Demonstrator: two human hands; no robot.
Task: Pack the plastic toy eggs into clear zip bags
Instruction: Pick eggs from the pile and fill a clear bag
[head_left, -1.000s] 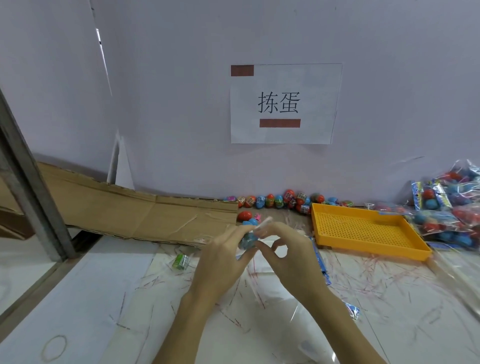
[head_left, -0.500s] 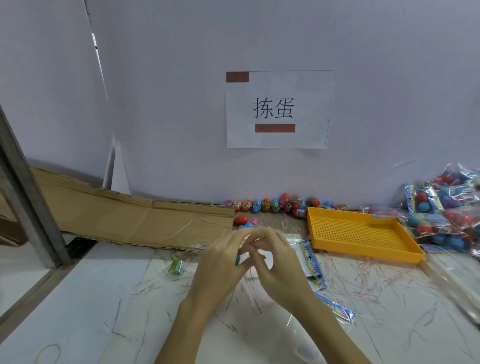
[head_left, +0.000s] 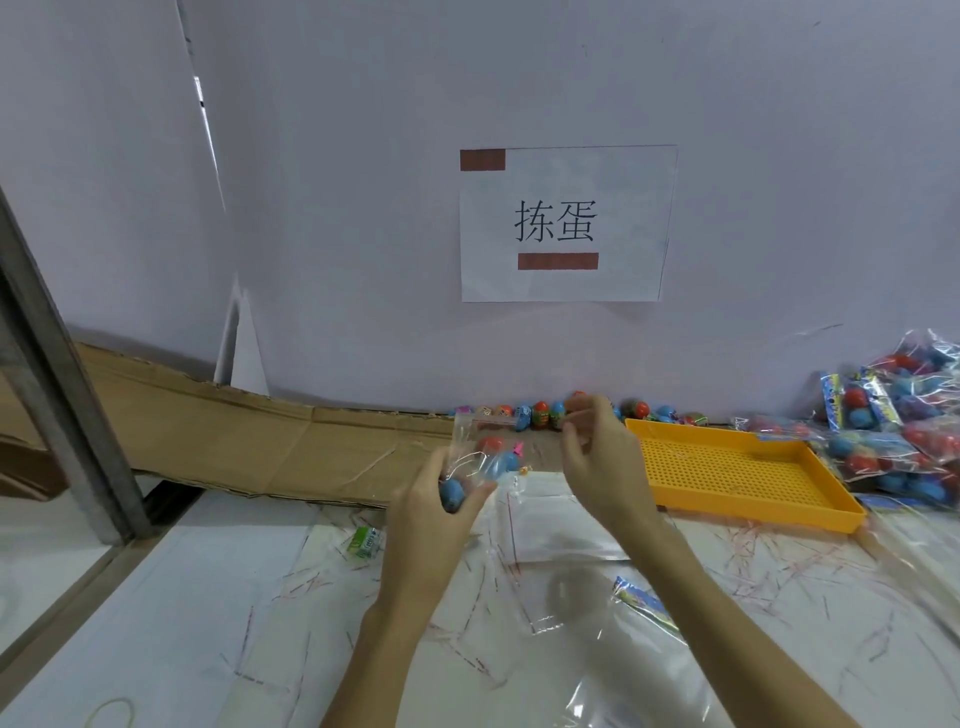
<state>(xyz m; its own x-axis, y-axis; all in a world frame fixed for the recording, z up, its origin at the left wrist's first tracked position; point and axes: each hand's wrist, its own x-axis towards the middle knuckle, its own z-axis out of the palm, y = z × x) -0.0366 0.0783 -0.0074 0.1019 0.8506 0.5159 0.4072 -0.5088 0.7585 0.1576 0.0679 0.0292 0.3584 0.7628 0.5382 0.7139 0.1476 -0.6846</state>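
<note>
A paper sign (head_left: 566, 223) at twelve o'clock reads "拣蛋". At centre, the left hand (head_left: 434, 512) grips a blue egg (head_left: 452, 493) inside a clear zip bag (head_left: 480, 441); the right hand (head_left: 597, 457) pinches the bag's top edge at one o'clock.

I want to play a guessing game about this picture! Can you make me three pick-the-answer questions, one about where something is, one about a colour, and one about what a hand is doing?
1. Where are the loose eggs lined up?
A. along the foot of the wall
B. inside the tray
C. on the cardboard

2. What colour is the tray?
A. green
B. yellow-orange
C. purple

3. What is the left hand doing?
A. lying flat on the table
B. holding a rubber band
C. holding a blue egg inside a clear bag

Answers:
1 A, the row sits where the table meets the wall.
2 B, its mesh floor and rim are yellow-orange.
3 C, its fingers curl round the egg through the plastic, while the right hand pinches the bag's top edge.
</note>
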